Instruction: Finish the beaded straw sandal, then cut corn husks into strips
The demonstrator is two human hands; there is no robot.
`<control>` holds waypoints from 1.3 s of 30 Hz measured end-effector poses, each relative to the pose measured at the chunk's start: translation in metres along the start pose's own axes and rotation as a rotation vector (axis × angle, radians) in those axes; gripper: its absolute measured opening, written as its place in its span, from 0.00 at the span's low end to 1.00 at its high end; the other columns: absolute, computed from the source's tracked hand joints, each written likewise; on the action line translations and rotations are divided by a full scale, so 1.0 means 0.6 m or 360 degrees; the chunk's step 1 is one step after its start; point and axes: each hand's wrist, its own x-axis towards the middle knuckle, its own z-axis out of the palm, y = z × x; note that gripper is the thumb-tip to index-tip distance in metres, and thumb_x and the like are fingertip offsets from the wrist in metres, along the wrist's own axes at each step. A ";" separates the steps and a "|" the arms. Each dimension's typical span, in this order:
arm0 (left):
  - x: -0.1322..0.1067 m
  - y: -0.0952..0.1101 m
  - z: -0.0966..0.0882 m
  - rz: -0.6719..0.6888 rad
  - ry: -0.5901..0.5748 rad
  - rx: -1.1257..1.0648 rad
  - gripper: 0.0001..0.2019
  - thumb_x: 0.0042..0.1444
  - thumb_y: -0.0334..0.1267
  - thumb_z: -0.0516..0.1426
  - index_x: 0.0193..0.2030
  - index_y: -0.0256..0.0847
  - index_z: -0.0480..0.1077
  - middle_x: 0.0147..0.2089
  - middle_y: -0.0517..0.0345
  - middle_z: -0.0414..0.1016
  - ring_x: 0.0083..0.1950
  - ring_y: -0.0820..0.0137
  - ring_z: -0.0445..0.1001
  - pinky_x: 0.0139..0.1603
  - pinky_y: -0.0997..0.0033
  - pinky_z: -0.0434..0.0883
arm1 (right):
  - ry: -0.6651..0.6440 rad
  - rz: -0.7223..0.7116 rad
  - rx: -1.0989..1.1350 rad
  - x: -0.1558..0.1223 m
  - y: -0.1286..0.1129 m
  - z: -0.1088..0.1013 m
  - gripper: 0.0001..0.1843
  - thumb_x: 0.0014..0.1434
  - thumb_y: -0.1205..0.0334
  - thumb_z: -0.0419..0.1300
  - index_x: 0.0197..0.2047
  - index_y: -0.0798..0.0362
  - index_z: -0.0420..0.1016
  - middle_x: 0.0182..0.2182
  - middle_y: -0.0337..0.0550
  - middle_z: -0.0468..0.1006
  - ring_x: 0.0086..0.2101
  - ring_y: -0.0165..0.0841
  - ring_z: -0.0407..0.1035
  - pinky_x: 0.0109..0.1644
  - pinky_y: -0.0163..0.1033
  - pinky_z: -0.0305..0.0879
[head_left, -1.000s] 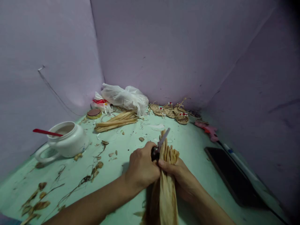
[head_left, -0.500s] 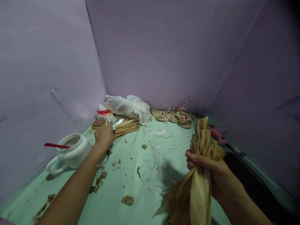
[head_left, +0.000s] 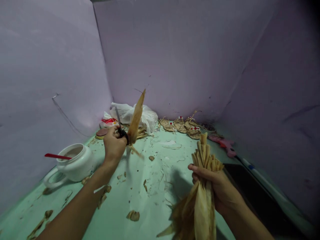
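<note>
My left hand (head_left: pixel 113 145) is closed around black-handled scissors (head_left: pixel 119 117), blades pointing up. A dried husk strip (head_left: pixel 137 117) stands up right beside the handles; whether my fingers grip it or it only hangs on the scissors I cannot tell. Behind them, more husk strips (head_left: pixel 142 133) lie on the table. At the right, my right hand (head_left: pixel 221 190) grips a bundle of dried corn husks (head_left: pixel 204 200), thumb across its gathered middle. Folded, cut ends stick up above my thumb, and loose leaves spread downward.
A white pot (head_left: pixel 81 165) with a red stick (head_left: pixel 57 156) stands left. Behind are a round tin (head_left: pixel 101 134), a plastic bag (head_left: pixel 147 116) and woven slipper-shaped pieces (head_left: pixel 178 126). A pink glue gun (head_left: pixel 226 145) and black slab (head_left: pixel 250 190) lie right. Husk scraps (head_left: pixel 133 215) litter the green table.
My left hand has lifted the scissors from the husk strips at the back, and a husk strip has come up with them. My right hand still grips the bundle, now slightly further left in view.
</note>
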 end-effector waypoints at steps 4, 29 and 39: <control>-0.039 0.008 0.026 -0.0084 -0.0190 -0.0250 0.18 0.38 0.30 0.58 0.40 0.38 0.63 0.27 0.62 0.69 0.25 0.74 0.69 0.24 0.78 0.67 | -0.0033 0.0271 -0.0015 0.004 0.003 0.004 0.09 0.36 0.64 0.69 0.19 0.58 0.72 0.08 0.35 0.64 0.10 0.24 0.59 0.13 0.28 0.57; -0.168 -0.019 0.060 0.0335 -0.0631 0.0026 0.15 0.44 0.24 0.51 0.40 0.42 0.62 0.33 0.62 0.70 0.34 0.74 0.71 0.38 0.76 0.67 | -0.0196 -0.0135 -0.0274 0.000 0.023 0.011 0.16 0.32 0.68 0.67 0.29 0.57 0.74 0.23 0.42 0.77 0.23 0.36 0.71 0.30 0.39 0.67; -0.131 -0.004 0.055 0.0023 -0.0528 -0.0145 0.14 0.43 0.29 0.56 0.39 0.41 0.62 0.30 0.63 0.69 0.31 0.74 0.70 0.34 0.76 0.68 | 0.0072 -0.0485 -0.0411 0.008 0.010 -0.006 0.16 0.33 0.68 0.68 0.30 0.56 0.74 0.24 0.39 0.77 0.26 0.36 0.71 0.31 0.39 0.66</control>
